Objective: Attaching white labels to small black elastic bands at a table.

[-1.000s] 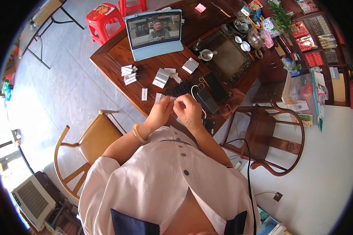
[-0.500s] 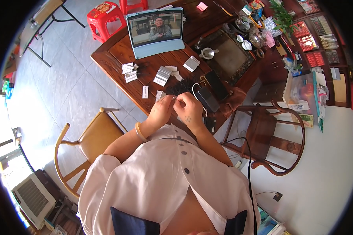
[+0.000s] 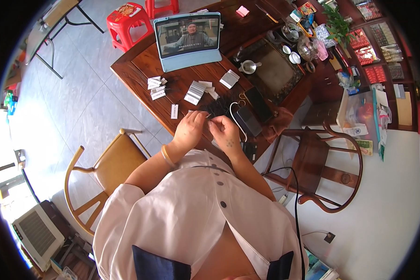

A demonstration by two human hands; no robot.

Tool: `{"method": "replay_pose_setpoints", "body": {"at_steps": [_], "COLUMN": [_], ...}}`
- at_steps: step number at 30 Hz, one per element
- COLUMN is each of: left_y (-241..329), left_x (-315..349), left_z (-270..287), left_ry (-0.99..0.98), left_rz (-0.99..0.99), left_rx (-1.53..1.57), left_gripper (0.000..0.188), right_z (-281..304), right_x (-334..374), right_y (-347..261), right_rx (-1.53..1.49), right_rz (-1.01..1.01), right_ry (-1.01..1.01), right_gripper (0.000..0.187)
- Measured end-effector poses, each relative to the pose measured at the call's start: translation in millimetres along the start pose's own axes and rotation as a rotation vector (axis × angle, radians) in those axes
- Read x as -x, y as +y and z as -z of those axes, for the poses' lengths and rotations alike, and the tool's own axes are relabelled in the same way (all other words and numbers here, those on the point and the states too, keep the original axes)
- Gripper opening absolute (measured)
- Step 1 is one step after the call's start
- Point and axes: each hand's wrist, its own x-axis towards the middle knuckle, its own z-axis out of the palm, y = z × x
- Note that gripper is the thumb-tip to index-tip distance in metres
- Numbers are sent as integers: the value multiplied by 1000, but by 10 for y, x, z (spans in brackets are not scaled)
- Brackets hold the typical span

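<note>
My left hand (image 3: 190, 131) and my right hand (image 3: 226, 134) are close together over the near edge of the wooden table (image 3: 147, 59). Both have their fingers pinched, with a tiny thing between the fingertips that is too small to make out. Just beyond them lies a tangle of black strings (image 3: 224, 103). A stack of grey and white tags (image 3: 196, 92) sits farther off, with a smaller stack of tags (image 3: 229, 79) to its right. To the left are a loose heap of white tags (image 3: 157, 87) and a single white tag (image 3: 174, 111).
A tablet (image 3: 187, 39) in a light blue case stands at the back. Scissors (image 3: 241, 99), a black box-shaped device (image 3: 248, 120) with a white cable and a tea tray (image 3: 273, 70) are on the right. Chairs flank me: a tan one (image 3: 119, 165) and a dark wooden one (image 3: 308, 156).
My fingertips have drawn slightly apart, the right hand tipping a little outward. The tablet's picture is different, and the whole view has shifted slightly. The tag stacks stay where they were.
</note>
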Motion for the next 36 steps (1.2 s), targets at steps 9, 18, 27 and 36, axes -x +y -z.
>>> {"method": "replay_pose_setpoints", "body": {"at_steps": [9,18,27,36], "left_y": [2,-13,121,87], "left_x": [-16,15,6,8], "left_z": [22,22,230,196], "left_ry": [-17,-75,-424,-504], "left_rz": [15,98,188,248], "left_rx": [35,207,595,730], "left_gripper": [31,29,17,14], "right_z": [63,126,345,257], "right_x": [-2,-36,-79,-77], "right_y": [-45,-40,17,-22], "right_rx": [-266,-124,-435,-576], "right_rz": [-350,-361,-372,-384], "right_ry": [-151,-265,-277,-196], "right_gripper": [16,19,15,11]}}
